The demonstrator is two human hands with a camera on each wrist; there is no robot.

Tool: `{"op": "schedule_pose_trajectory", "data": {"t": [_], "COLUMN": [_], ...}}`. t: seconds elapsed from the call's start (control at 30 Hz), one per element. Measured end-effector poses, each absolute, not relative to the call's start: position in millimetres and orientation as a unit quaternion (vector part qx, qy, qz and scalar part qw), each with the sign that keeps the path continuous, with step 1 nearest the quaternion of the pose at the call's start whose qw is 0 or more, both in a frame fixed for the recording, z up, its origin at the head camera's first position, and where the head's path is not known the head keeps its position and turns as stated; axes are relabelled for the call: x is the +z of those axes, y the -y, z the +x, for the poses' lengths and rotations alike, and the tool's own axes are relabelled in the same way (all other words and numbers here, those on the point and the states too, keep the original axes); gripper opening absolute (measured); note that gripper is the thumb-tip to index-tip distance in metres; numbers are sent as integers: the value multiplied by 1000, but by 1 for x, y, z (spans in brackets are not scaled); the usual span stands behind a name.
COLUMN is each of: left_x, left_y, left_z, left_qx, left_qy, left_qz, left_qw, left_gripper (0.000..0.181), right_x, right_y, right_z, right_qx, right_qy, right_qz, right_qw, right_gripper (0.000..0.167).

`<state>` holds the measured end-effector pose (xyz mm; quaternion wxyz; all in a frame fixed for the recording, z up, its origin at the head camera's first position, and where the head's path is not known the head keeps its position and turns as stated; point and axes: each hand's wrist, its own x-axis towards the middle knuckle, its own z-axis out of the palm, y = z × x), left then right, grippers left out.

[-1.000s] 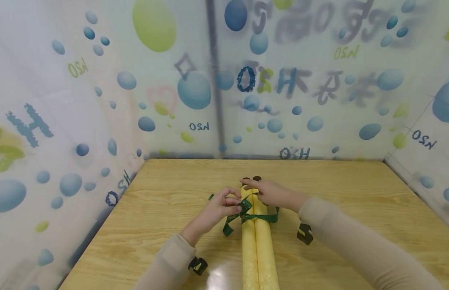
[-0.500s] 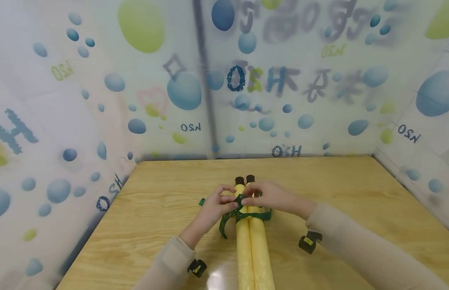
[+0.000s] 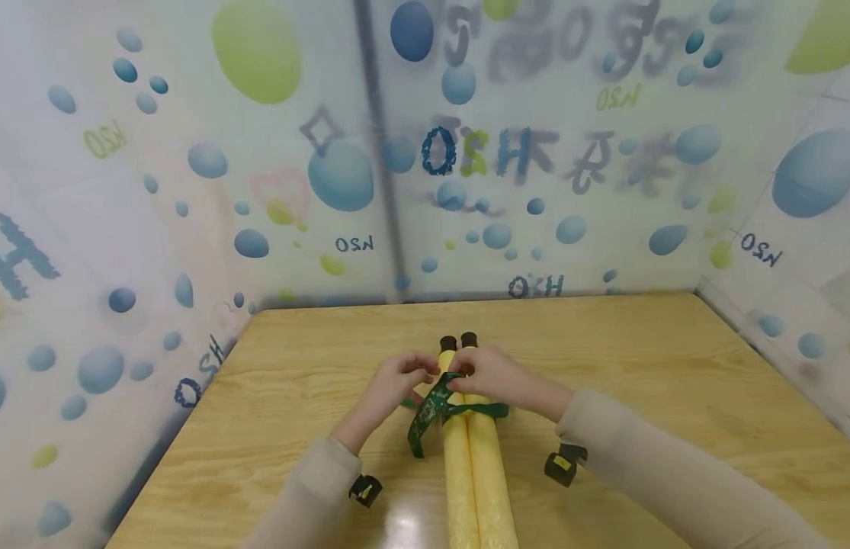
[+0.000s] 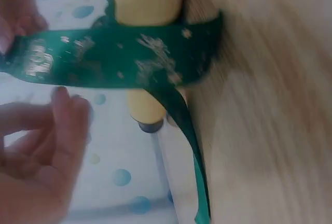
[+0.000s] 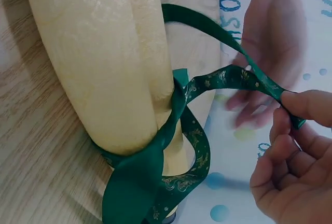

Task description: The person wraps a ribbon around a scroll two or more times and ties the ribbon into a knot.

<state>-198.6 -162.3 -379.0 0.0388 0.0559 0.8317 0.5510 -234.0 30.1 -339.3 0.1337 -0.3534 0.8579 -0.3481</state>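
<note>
At 6 o'clock in the head view, two long, glossy pale-yellow cylinders were laid side by side on the wood-grained worktop, their black caps turned toward 12 o'clock. Around both, short of the caps, a shiny green ribbon printed with gold motifs was passed, with one tail hung toward 7 o'clock. At 2 o'clock from the crossing, ribbon was pinched between the thumb and fingers of the right hand; at 10 o'clock, the fingers of the left hand were bent near it, apparently released. The pinch, it was judged, was best held firm, the strands turned flat and untwisted, and the slack seemingly left at 3 o'clock drawn in evenly, without the cylinders being rolled apart.
</note>
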Motion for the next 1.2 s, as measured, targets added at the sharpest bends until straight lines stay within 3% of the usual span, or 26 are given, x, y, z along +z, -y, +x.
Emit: {"op": "schedule_pose_trajectory", "data": {"t": [0.17, 0.4, 0.7, 0.93, 1.03, 1.2], "left_x": [-391, -402, -381, -341, -325, -301], "left_y": [164, 163, 184, 210, 211, 194], "left_z": [-214, -214, -203, -166, -144, -110], "left_qx": [339, 249, 311, 450, 525, 608], "left_qy": [-936, -960, -950, -890, -849, -776], "left_qz": [70, 106, -14, -71, -52, 4], "left_qw": [65, 68, 27, 8, 42, 165], "left_gripper": [34, 14, 18, 18, 15, 24], "right_x": [-336, -336, -336, -333, -331, -331], "right_y": [-25, -19, -19, -22, -23, -24], "right_z": [-231, -231, -232, -237, -239, -240], "right_qx": [-353, -344, -334, -319, -313, -305], "right_qy": [-861, -864, -870, -880, -882, -885], "right_qz": [-339, -341, -342, -331, -331, -334], "right_qw": [140, 137, 125, 121, 118, 114], "right_gripper": [6, 5, 10, 13, 12, 11]}}
